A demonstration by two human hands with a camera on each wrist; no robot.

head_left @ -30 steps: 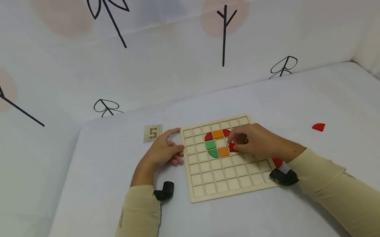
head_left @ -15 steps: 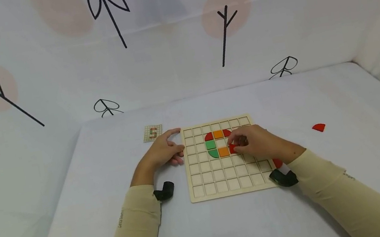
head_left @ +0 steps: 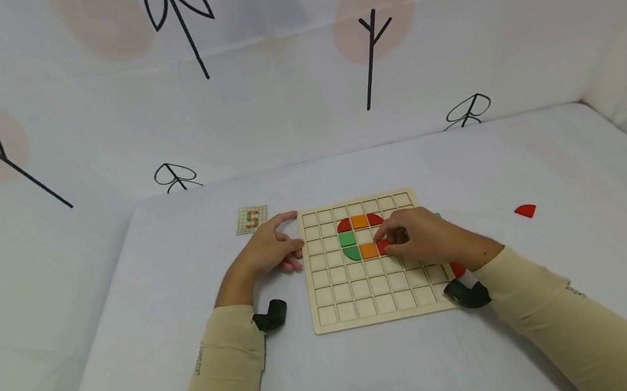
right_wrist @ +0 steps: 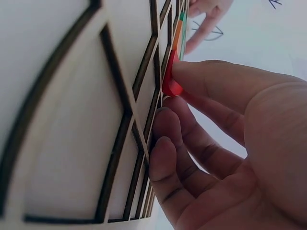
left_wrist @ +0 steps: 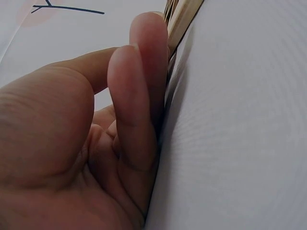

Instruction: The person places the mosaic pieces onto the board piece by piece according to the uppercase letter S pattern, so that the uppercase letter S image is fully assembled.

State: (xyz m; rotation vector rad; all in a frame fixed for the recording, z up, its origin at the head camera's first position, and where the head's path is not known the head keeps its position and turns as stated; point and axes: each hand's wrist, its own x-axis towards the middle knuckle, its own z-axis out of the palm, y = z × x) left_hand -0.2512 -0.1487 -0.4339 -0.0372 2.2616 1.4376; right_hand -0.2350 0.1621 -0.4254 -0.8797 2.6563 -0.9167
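Note:
A wooden grid board [head_left: 358,293] lies on the white cloth, with red, orange and green tiles set in its cells. My right hand [head_left: 426,236] pinches a red tile [head_left: 383,247] at its cell, just right of an orange tile [head_left: 369,251]. The right wrist view shows the thumb against this red tile [right_wrist: 170,84], its other fingers resting by the grid. My left hand [head_left: 267,250] touches the board's left edge with thumb and extended index finger. From the left wrist, the left fingers [left_wrist: 132,96] are seen beside the board's edge; much of the board is out of that view.
A small pattern card [head_left: 252,219] lies beyond my left hand. Far right on the cloth is a loose red quarter-round tile [head_left: 525,211]. Another red piece [head_left: 458,269] is partly hidden under my right wrist, and a green bit [head_left: 438,215] peeks out behind that hand.
My right hand has shifted very slightly down and left, and the red tile now sits closer beside the orange one. The left hand and board have stayed put.

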